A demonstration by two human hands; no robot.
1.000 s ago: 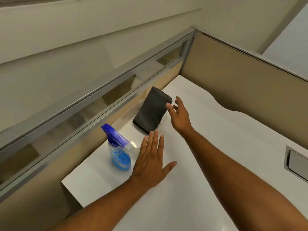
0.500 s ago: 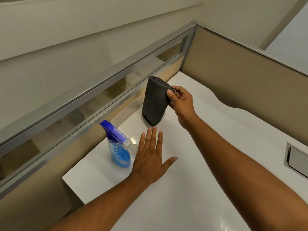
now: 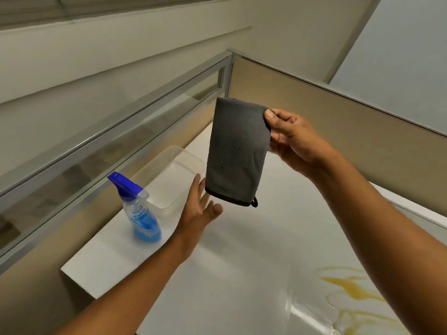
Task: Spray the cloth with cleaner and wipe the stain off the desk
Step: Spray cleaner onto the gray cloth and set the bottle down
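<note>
My right hand (image 3: 292, 139) pinches the top corner of a folded dark grey cloth (image 3: 238, 151), which hangs upright in the air above the white desk (image 3: 242, 274). My left hand (image 3: 199, 209) hovers open just below and left of the cloth's lower edge, fingers spread, holding nothing. A clear spray bottle (image 3: 141, 213) with blue liquid and a blue trigger head stands on the desk left of my left hand. A yellow smeared stain (image 3: 350, 296) with wet glare lies on the desk at the lower right.
A clear plastic container (image 3: 174, 175) sits on the desk behind the bottle, against the glass-topped partition (image 3: 121, 146). A tan cubicle panel (image 3: 338, 112) closes the far side. The desk's left end (image 3: 79, 274) drops off below the bottle.
My right hand took the cloth off the desk and raised it high. The clear container under it is now uncovered. My left hand moved up toward the cloth. The stain came into view.
</note>
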